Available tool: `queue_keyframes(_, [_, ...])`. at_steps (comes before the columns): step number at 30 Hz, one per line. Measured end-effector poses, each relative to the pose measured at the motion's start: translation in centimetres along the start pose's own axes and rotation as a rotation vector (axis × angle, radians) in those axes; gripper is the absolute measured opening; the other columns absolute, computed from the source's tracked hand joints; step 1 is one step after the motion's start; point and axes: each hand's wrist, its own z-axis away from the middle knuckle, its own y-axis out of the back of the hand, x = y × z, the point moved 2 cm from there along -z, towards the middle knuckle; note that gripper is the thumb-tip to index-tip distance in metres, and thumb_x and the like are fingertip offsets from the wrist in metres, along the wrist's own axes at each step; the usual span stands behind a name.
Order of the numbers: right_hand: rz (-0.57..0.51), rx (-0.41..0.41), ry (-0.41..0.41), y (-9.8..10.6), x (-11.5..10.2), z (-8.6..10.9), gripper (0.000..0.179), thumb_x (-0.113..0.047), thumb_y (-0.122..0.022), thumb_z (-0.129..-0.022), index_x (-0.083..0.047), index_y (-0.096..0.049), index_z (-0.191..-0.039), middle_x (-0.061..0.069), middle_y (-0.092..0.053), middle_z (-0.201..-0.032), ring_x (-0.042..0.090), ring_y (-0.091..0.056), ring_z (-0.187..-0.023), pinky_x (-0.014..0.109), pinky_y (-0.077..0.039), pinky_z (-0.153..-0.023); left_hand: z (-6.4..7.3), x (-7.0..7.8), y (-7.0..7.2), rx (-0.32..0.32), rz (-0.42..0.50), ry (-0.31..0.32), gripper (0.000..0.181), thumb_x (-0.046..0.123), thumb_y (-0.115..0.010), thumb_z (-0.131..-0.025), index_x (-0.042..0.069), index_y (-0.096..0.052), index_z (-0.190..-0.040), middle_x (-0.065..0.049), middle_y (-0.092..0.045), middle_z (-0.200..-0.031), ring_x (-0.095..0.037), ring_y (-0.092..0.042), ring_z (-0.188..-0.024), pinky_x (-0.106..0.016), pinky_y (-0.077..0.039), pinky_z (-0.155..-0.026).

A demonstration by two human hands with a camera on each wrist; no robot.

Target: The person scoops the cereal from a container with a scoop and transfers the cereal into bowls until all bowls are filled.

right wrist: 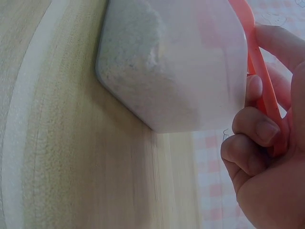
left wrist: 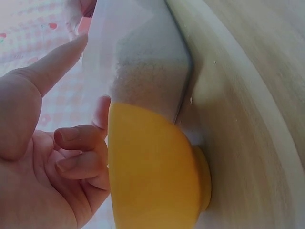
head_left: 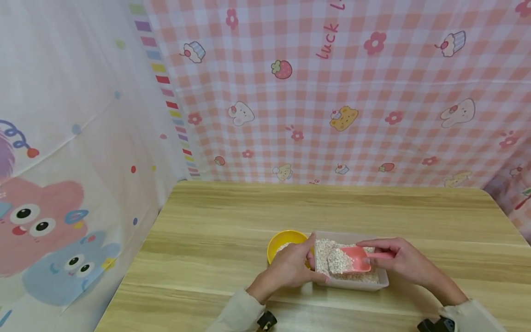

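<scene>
A pink scoop [head_left: 356,259] heaped with oat flakes [head_left: 341,261] lies over the oats in a translucent white plastic container [head_left: 365,286]. My right hand [head_left: 404,263] grips its handle, fingers curled round it in the right wrist view, the index finger stretched along the scoop. At the container's left end, my left hand [head_left: 292,265] holds on, with the thumb at the near corner and the index finger toward the far one. The other left fingers bend beside the rim of a yellow bowl [left wrist: 147,167]. That bowl has some oats in it and is partly hidden by the left hand.
Bowl and container stand side by side on a wood-grain table [head_left: 224,216]. A pink checked cloth [head_left: 257,92] hangs behind the table, and a white cloth with cartoon figures [head_left: 95,152] hangs on the left. A few oat crumbs lie near the container's base.
</scene>
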Motion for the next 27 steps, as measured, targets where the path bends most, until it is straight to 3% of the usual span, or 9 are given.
queue_keyframes(4, [-0.009,-0.004,-0.009,-0.1,0.1,0.0,0.033,-0.006,-0.062,-0.096,0.003,-0.063,-0.128,0.008,-0.076,-0.096,-0.003,-0.050,-0.063,0.028,-0.037,-0.045,0.4,-0.6,0.6,0.027,0.077,-0.011,0.096,0.044,-0.084,-0.077,0.010,-0.037,-0.153,0.010,-0.057,-0.078,-0.005,-0.044,-0.058,-0.019,-0.040,-0.060])
queue_keyframes(10, [-0.015,0.000,0.014,0.0,0.2,0.0,0.033,-0.004,-0.062,-0.096,0.005,-0.062,-0.128,0.008,-0.076,-0.096,-0.005,-0.041,-0.059,0.034,-0.028,-0.041,1.1,-1.9,1.8,0.086,0.168,-0.035,0.081,0.042,-0.082,-0.080,0.010,-0.047,-0.146,0.007,-0.059,-0.086,-0.005,-0.042,-0.053,-0.020,-0.038,-0.050])
queue_keyframes(14, [-0.022,0.001,0.028,0.0,0.2,0.0,0.032,-0.003,-0.062,-0.096,0.006,-0.062,-0.127,0.009,-0.076,-0.098,-0.005,-0.047,-0.063,0.034,-0.028,-0.041,1.5,-2.7,2.4,0.120,0.208,-0.036,0.080,0.043,-0.081,-0.080,0.010,-0.048,-0.145,0.001,-0.062,-0.093,-0.006,-0.043,-0.053,-0.021,-0.038,-0.049])
queue_keyframes(23, [-0.024,0.007,0.061,-0.1,0.3,0.0,0.032,-0.001,-0.063,-0.094,0.008,-0.062,-0.126,0.011,-0.075,-0.100,-0.004,-0.056,-0.070,0.030,-0.037,-0.043,2.1,-5.1,3.3,0.231,0.196,-0.001,0.074,0.045,-0.080,-0.082,0.013,-0.051,-0.142,-0.005,-0.061,-0.109,-0.017,-0.050,-0.077,-0.025,-0.043,-0.065])
queue_keyframes(27, [-0.038,0.004,0.071,-0.1,0.2,0.0,0.033,0.000,-0.062,-0.095,0.009,-0.061,-0.126,0.012,-0.075,-0.100,-0.004,-0.056,-0.070,0.033,-0.033,-0.041,2.4,-6.4,3.6,0.265,0.214,0.029,0.077,0.044,-0.080,-0.081,0.013,-0.049,-0.144,-0.007,-0.056,-0.117,-0.019,-0.049,-0.080,-0.026,-0.043,-0.065])
